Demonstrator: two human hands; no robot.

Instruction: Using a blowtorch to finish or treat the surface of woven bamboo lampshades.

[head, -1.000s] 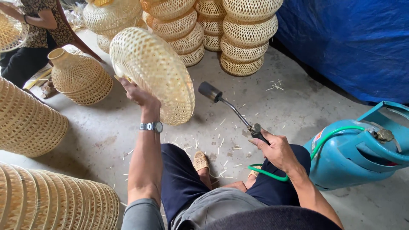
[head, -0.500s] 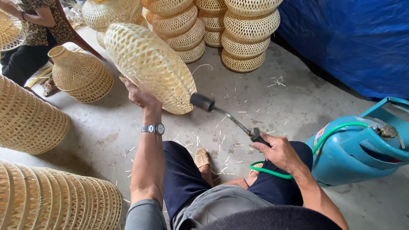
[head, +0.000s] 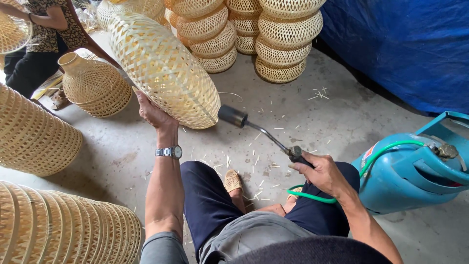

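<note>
- Head view: left hand [head: 152,111] grips the edge of a woven shade [head: 163,68], fingers closed on it, holding it up, tilted, above the floor [head: 303,112].
- Right hand [head: 323,172] is wrapped around the torch [head: 264,132] handle; its nozzle is just beside the shade's lower end.
- A green hose [head: 386,146] runs to the blue gas tank [head: 415,171].
- More shades are stacked behind [head: 288,39]; another person [head: 44,29] stands upper left.
</note>
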